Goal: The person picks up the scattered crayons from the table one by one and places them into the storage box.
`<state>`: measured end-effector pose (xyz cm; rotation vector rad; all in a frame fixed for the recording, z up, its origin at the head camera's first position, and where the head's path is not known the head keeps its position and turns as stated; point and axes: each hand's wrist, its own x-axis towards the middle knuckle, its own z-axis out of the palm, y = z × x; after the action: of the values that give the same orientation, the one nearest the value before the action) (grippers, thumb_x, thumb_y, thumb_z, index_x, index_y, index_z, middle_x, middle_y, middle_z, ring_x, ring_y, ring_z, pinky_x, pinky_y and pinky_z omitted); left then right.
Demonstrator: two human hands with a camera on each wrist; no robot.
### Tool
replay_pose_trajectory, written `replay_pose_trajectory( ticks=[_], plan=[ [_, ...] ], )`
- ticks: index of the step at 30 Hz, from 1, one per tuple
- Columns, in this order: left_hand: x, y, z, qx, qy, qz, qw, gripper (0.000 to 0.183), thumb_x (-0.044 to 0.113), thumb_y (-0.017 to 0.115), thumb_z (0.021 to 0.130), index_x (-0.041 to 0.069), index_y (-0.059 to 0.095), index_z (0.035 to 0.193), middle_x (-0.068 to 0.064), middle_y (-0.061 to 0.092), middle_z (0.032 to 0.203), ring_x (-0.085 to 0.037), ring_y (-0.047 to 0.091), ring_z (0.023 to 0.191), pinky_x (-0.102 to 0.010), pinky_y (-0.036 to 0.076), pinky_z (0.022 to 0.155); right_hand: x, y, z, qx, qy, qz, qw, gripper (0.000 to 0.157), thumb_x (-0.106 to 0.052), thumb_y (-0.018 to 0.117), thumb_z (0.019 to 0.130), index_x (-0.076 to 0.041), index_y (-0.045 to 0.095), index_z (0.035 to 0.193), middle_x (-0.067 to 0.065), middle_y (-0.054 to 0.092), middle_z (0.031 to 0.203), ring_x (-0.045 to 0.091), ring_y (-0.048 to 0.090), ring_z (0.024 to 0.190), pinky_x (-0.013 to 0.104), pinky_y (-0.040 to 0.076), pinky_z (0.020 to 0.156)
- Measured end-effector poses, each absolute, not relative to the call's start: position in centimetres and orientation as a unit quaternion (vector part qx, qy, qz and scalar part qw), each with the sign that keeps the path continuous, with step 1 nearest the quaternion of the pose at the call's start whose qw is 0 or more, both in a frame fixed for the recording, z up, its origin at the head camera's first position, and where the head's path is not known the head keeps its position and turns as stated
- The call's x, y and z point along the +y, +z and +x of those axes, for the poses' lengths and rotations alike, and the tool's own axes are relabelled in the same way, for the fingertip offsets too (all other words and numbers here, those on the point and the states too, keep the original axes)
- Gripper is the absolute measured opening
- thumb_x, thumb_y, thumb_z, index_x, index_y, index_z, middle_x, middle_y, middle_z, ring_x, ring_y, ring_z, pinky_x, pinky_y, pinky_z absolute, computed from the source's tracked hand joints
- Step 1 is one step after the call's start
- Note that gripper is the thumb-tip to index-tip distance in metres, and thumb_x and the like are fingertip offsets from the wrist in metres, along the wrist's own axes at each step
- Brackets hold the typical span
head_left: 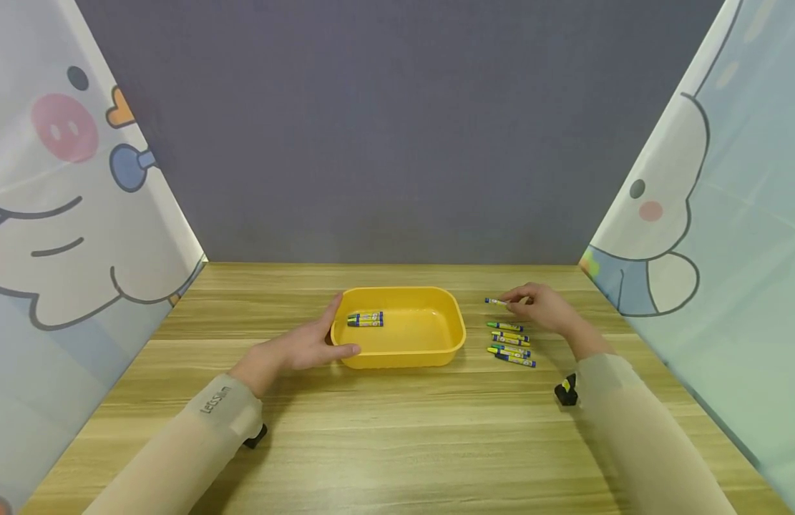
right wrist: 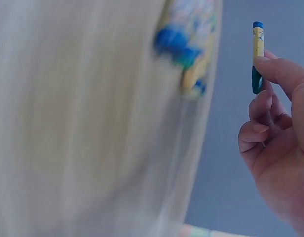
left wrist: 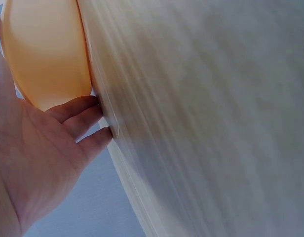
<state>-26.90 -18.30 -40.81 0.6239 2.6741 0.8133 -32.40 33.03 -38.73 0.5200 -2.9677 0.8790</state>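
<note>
A yellow plastic basin [head_left: 410,357] stands on the wooden table, with a few crayons [head_left: 366,320] lying side by side at its left. My left hand [head_left: 307,343] holds the basin's left end, thumb at the front rim and fingers along the outer wall. In the left wrist view its fingertips [left wrist: 95,140] reach down to the table beside the basin [left wrist: 48,49]. Right of the basin, my right hand [head_left: 539,307] pinches a dark green crayon [right wrist: 258,44] between thumb and fingers, off the table. Its blue end points left in the head view.
Several crayons [head_left: 509,327] lie in a loose column on the table just below the right hand. A dark grey panel [head_left: 397,136] closes off the table's back. Cartoon-printed cloths [head_left: 725,214] hang at both sides.
</note>
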Motion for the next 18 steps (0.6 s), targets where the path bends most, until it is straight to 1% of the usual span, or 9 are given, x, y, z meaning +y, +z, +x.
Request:
replay_pose_trajectory(
  ticks=[6,8,13,18],
  plan=[
    [-18.4,-40.8,-26.9,0.925,0.283,0.213,0.14,0.127,0.08,0.062,0.098,0.024,-0.02,0.175,-0.024,0.009,0.183,-0.049,0.033,0.163,-0.065,0.03,0.132,29.4,-37.3,-32.3,-0.939,0.289,0.186,0.024,0.025,-0.021,0.07,0.109,-0.014,0.081,0.13,0.012,0.074,0.118,0.017,0.054,0.077,0.031,0.047,0.067],
    [-18.4,-40.8,-26.9,0.925,0.283,0.212,0.14,0.127,0.081,0.062,0.097,0.025,-0.021,0.175,-0.024,0.009,0.183,-0.049,0.033,0.163,-0.065,0.029,0.132,28.1,-36.8,-32.2,-0.936,0.293,0.191,0.026,0.025,-0.022,0.07,0.109,-0.016,0.082,0.13,0.011,0.074,0.117,0.016,0.053,0.074,0.03,0.046,0.064],
    [-18.3,-40.8,-27.0,0.927,0.279,0.212,0.136,0.125,0.081,0.062,0.097,0.028,-0.022,0.175,-0.026,0.014,0.182,-0.049,0.036,0.161,-0.066,0.031,0.131,24.8,-35.9,-31.8,-0.927,0.314,0.203,0.016,0.025,-0.023,0.07,0.109,-0.018,0.082,0.13,0.009,0.073,0.118,0.015,0.05,0.067,0.028,0.043,0.058],
    [-18.3,-40.8,-26.9,0.929,0.274,0.21,0.132,0.126,0.081,0.062,0.097,0.027,-0.021,0.175,-0.029,0.021,0.179,-0.049,0.041,0.159,-0.065,0.035,0.129,21.5,-35.5,-31.6,-0.916,0.337,0.216,-0.004,0.023,-0.023,0.07,0.109,-0.02,0.082,0.129,0.007,0.073,0.118,0.016,0.048,0.066,0.027,0.042,0.058]
  ],
)
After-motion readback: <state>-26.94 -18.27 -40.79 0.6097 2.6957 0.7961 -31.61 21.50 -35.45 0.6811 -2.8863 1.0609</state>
